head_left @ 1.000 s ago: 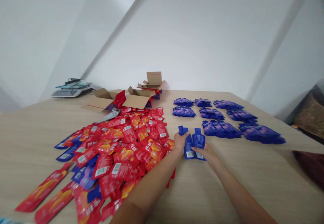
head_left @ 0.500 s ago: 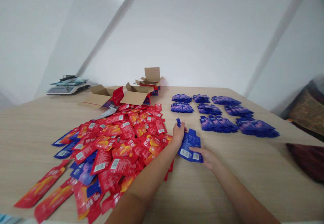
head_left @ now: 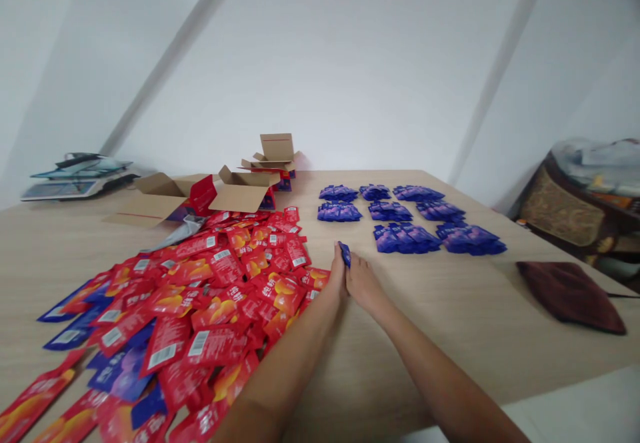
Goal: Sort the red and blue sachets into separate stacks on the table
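Note:
Both my hands meet over the middle of the table, closed around blue sachets (head_left: 345, 254) held upright on edge; only a narrow blue strip shows between them. My left hand (head_left: 338, 271) presses from the left side, and my right hand (head_left: 362, 281) from the right with its fingers together. How many sachets are inside is hidden. Just left of my hands spreads a big heap of red sachets (head_left: 225, 266), with a few blue ones at its left edge. Beyond my hands lie several fanned piles of blue sachets (head_left: 406, 237) in rows.
Open cardboard boxes (head_left: 245, 189) stand behind the red heap. At the far left a scale (head_left: 75, 186) carries flat items. A dark red cloth (head_left: 570, 294) lies on the right of the table (head_left: 465, 323). A patterned chair (head_left: 563, 206) stands beyond the right edge.
The blue sachets, fanned flat between my hands before, are now gathered upright on edge between both hands. My right hand has moved up against the left. The view has swung right.

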A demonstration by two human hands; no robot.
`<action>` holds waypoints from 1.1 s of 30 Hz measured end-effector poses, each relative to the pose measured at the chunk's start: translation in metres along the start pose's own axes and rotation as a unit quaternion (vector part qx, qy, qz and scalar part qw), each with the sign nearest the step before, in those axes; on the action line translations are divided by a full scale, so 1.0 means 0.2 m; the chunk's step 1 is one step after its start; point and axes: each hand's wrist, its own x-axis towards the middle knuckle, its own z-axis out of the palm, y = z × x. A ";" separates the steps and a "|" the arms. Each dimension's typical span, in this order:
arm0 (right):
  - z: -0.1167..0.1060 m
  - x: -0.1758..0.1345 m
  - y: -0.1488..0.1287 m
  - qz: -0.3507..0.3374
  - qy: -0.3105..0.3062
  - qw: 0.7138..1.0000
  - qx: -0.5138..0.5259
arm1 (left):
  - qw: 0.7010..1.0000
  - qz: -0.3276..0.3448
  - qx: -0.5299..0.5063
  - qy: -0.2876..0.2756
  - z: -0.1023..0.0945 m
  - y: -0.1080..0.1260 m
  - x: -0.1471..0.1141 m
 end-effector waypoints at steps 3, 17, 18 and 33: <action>0.12 0.00 -0.02 0.064 0.011 0.995 0.070 | 0.998 -0.030 -0.025 -0.053 -0.02 0.01 -0.01; -0.07 -0.01 0.10 0.000 -0.169 0.841 0.515 | 0.939 0.215 0.214 -0.162 0.02 0.25 -0.22; -0.06 -0.02 0.09 0.000 -0.127 0.853 0.507 | 0.919 0.244 0.262 -0.164 0.02 0.28 -0.25; 0.10 0.09 0.40 0.069 0.049 0.929 0.360 | 0.549 0.397 0.582 0.451 -1.23 1.33 -0.65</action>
